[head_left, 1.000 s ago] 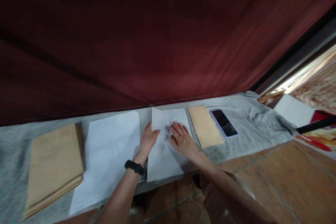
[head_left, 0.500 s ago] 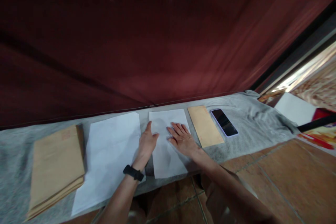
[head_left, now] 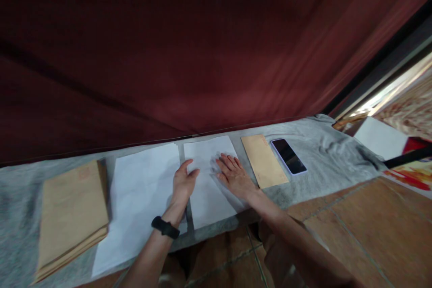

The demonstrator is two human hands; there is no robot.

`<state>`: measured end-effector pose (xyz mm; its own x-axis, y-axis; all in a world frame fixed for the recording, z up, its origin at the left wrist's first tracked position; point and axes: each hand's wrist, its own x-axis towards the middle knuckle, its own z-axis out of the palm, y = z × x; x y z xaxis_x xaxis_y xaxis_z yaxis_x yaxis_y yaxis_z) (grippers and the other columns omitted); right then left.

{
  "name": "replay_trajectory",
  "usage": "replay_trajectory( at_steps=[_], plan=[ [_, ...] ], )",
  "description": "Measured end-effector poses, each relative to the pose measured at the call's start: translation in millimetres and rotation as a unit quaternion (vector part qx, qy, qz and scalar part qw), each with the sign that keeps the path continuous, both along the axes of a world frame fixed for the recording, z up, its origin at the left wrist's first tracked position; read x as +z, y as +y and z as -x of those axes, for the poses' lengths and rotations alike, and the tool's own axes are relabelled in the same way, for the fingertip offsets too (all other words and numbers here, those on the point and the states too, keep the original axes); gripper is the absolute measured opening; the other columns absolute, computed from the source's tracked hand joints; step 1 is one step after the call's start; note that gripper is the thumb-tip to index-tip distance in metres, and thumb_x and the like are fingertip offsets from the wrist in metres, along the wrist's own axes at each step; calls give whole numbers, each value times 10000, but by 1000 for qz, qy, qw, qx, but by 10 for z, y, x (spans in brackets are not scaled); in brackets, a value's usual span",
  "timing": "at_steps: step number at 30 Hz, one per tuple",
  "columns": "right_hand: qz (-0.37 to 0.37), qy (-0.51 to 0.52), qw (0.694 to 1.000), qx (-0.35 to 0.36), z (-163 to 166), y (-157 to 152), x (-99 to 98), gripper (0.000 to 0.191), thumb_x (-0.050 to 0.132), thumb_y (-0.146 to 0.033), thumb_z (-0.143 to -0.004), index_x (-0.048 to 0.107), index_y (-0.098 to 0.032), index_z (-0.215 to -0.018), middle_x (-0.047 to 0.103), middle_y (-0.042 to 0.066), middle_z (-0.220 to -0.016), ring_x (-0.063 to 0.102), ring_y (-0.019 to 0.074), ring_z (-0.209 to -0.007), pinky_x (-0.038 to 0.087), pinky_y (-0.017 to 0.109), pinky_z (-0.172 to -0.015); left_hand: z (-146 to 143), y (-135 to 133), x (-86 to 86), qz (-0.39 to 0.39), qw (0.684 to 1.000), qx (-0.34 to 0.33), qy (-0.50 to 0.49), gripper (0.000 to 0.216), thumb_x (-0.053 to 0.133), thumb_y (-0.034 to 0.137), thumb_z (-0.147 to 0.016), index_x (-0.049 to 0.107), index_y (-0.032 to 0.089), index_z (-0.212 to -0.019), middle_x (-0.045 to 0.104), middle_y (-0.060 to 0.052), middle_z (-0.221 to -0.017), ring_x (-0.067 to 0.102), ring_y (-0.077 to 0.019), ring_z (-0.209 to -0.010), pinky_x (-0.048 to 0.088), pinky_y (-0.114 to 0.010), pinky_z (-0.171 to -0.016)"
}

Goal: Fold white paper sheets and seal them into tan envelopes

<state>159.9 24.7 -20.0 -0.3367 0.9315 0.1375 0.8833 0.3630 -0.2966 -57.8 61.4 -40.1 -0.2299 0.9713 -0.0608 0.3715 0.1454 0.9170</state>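
Note:
A white sheet of paper (head_left: 211,193) lies in front of me on a grey cloth. My right hand (head_left: 234,177) rests on its right half, palm down with the fingers stretched out. At the sheet's left edge is my left hand (head_left: 185,182), thumb and forefinger apart; its other fingers are partly hidden. That hand wears a black wristband and overlaps the right side of a stack of larger white paper (head_left: 143,193). Right of the sheet lies a single brown envelope (head_left: 264,162).
A pile of brown envelopes (head_left: 74,207) sits on the far left of the grey cloth (head_left: 324,157). A phone (head_left: 289,156) in a lilac case lies beyond the single envelope. Dark red fabric (head_left: 202,54) rises behind. Below is a tiled floor (head_left: 364,225).
The sheet has shifted left, towards the paper stack, and slightly away from me. My left hand has moved a little left; my right hand stays flat on the paper.

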Motion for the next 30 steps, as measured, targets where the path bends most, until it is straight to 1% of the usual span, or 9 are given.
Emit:
replay_trajectory(
  at_steps=[4,7,9,13,17,21,25,27,30],
  plan=[
    [-5,0,1000,12,50,-38,-43,511,390,-447,-1059,446,-243,-1523,316,65,-1644,272,258,-1524,243,502,-1245,-18,35,47,11,996,-24,87,464,694,164,-785,656,189,-1247,737,-77,-1191,688,-240,-1091,521,-371,-1003],
    [-7,0,1000,19,78,-73,-77,498,402,-444,-1056,451,-267,-1519,325,58,-1641,278,267,-1521,240,525,-1241,-49,47,120,37,989,-49,136,484,656,143,-830,618,159,-1312,702,-104,-1286,662,-244,-1173,490,-375,-1057],
    [-2,-2,1000,14,88,-96,-88,496,403,-451,-1055,460,-271,-1515,333,57,-1637,281,279,-1519,232,540,-1239,-65,52,185,42,982,-65,172,514,643,155,-855,584,163,-1366,687,-106,-1318,649,-250,-1205,479,-376,-1072],
    [11,-10,1000,7,88,-121,-79,507,390,-468,-1056,459,-267,-1516,335,59,-1635,295,298,-1512,225,555,-1238,-82,56,298,73,970,-80,218,511,640,168,-871,579,173,-1378,700,-96,-1302,666,-250,-1184,499,-357,-1044],
    [5,-10,1000,3,72,-104,-68,519,375,-475,-1057,455,-254,-1519,330,66,-1637,290,293,-1514,231,550,-1236,-108,27,353,83,964,-101,233,496,627,168,-886,577,177,-1379,686,-90,-1330,663,-233,-1193,498,-327,-1036],
    [0,-10,1000,4,74,-83,-89,529,372,-471,-1057,447,-231,-1523,330,74,-1637,269,287,-1523,225,544,-1240,-131,11,404,91,948,-120,281,498,596,179,-921,547,172,-1416,689,-110,-1321,673,-237,-1176,500,-322,-1019],
    [13,-15,1000,9,97,-94,-115,559,364,-481,-1056,426,-197,-1533,332,82,-1634,287,293,-1514,201,560,-1246,-134,-9,475,110,924,-125,345,505,596,226,-933,533,194,-1433,716,-109,-1268,690,-244,-1141,523,-317,-961],
    [16,-18,1000,11,104,-103,-117,565,364,-481,-1056,414,-193,-1539,328,81,-1635,296,291,-1511,195,559,-1248,-144,-67,533,112,907,-128,386,525,579,268,-947,501,188,-1459,736,-124,-1207,708,-267,-1088,541,-347,-916],
    [17,-22,1000,10,106,-112,-110,556,371,-470,-1057,410,-201,-1541,328,74,-1635,297,289,-1511,201,554,-1247,-207,-235,649,72,874,-116,467,563,517,288,-971,428,134,-1505,722,-176,-1168,721,-295,-999,558,-396,-856]
  ],
)
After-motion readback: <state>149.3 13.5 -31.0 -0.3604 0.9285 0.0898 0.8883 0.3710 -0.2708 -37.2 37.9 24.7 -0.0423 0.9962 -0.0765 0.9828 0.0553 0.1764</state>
